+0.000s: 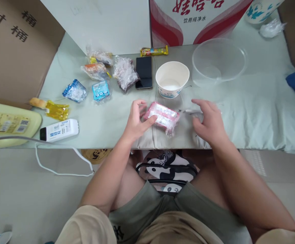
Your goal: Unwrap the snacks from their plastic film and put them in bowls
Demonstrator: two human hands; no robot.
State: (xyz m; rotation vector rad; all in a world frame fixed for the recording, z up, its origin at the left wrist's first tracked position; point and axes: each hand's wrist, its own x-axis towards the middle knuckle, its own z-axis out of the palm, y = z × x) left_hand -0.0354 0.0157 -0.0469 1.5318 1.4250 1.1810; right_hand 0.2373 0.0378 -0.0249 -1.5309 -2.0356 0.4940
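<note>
My left hand (139, 122) grips a pink-and-white packet (164, 115) in clear plastic wrap, its thumb on the top face and its fingers at the left side. To the right, my right hand (208, 122) is slightly blurred, with thumb and fingers apart and nothing between them. Beside that hand lies a thin greyish item (189, 112), partly covered, whose kind I cannot make out. Just behind the packet stands a white paper bowl (172, 84) with a blue pattern. A clear round plastic tub (219, 61) sits behind my right hand.
Left of the bowl are a phone (144, 73), a plastic-wrapped bundle (125, 73), a light-blue packet (101, 90), a blue wrapper (75, 90) and a yellow-wrapped item (57, 110). A white device (59, 130) lies near the front edge. Cardboard boxes (198, 27) stand behind.
</note>
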